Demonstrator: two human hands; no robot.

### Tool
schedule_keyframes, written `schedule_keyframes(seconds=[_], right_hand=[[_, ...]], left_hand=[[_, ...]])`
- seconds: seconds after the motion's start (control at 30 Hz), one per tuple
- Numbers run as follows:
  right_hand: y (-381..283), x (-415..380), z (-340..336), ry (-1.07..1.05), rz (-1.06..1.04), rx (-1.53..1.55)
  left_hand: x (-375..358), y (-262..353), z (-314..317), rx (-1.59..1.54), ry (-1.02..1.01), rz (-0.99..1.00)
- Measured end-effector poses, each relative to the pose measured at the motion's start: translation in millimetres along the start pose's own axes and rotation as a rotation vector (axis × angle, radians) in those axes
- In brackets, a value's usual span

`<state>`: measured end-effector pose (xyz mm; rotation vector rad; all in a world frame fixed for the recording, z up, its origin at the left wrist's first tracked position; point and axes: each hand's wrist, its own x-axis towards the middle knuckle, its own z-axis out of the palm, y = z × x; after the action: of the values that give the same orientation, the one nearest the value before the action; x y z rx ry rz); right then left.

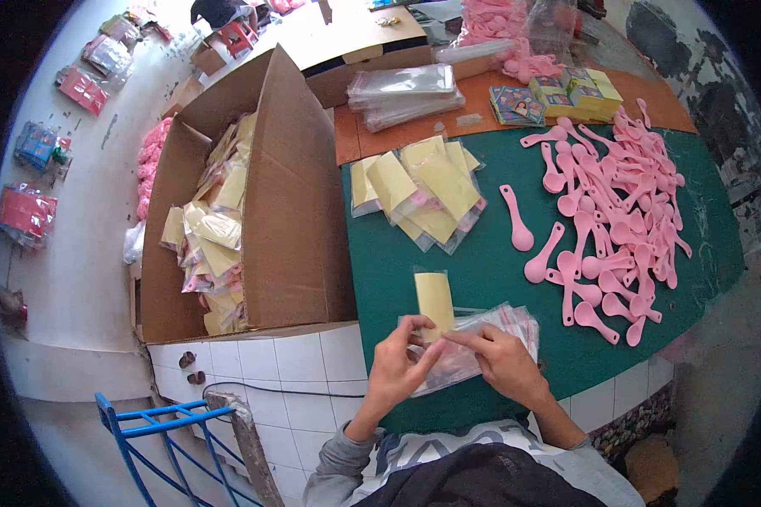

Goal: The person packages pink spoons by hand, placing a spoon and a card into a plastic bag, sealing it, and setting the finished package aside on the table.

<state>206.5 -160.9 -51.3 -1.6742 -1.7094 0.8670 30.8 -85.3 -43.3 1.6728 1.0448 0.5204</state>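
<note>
Head view: the green table mat [482, 262] serves as the landmark. At its near edge, the left hand [397, 367] and the right hand [503, 359] meet over a stack of clear plastic bags [490, 334]. Both hands pinch the lower end of a yellow card [435, 302], which stands up from the fingertips and leans toward the middle of the mat; the left thumb and fingers close on its bottom edge from the left, and the right index finger and thumb press on it from the right. Whether the card is already partly inside a bag, I cannot tell.

On the far left part of the mat lies a pile of packed yellow cards [418, 194] in clear sleeves. Across the right half of the mat sprawls a heap of pink spoons [617, 211], with one spoon lying apart toward the mat's middle.

Left of the mat, just beside it, stands an open cardboard box [292, 228] holding more packed cards. Beyond the mat's far edge sit a stack of empty sleeves [406, 93] and small printed boxes [566, 93]. Below the mat, on the near left, a blue metal frame [156, 422] shows
</note>
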Motion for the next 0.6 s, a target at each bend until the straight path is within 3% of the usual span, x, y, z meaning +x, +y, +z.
schedule_keyframes(seconds=[0.1, 0.17, 0.27, 0.37, 0.47, 0.6], right_hand=[[-1.3, -1.2, -3.2, 0.028, 0.022, 0.013], [-0.5, -4.7, -18.9, 0.233, 0.107, -0.072], [17.4, -13.9, -39.1, 0.523, 0.315, -0.331], [35.3, -20.7, -50.7, 0.530, 0.543, -0.677], [53.1, -26.4, -48.3, 0.555, 0.486, -0.742], [63.0, -29.2, -47.6, 0.564, 0.540, -0.625]], left_hand=[[10.0, 5.4, -3.3, 0.151, 0.003, -0.028], [15.5, 8.2, -10.0, 0.256, -0.007, 0.013], [37.9, 20.4, -25.5, 0.169, 0.037, 0.173], [71.5, 54.9, -36.7, 0.006, 0.028, 0.269], [109.0, 56.7, -29.9, 0.358, 0.133, 0.497], [87.1, 44.8, 9.4, 0.579, -0.112, 0.438]])
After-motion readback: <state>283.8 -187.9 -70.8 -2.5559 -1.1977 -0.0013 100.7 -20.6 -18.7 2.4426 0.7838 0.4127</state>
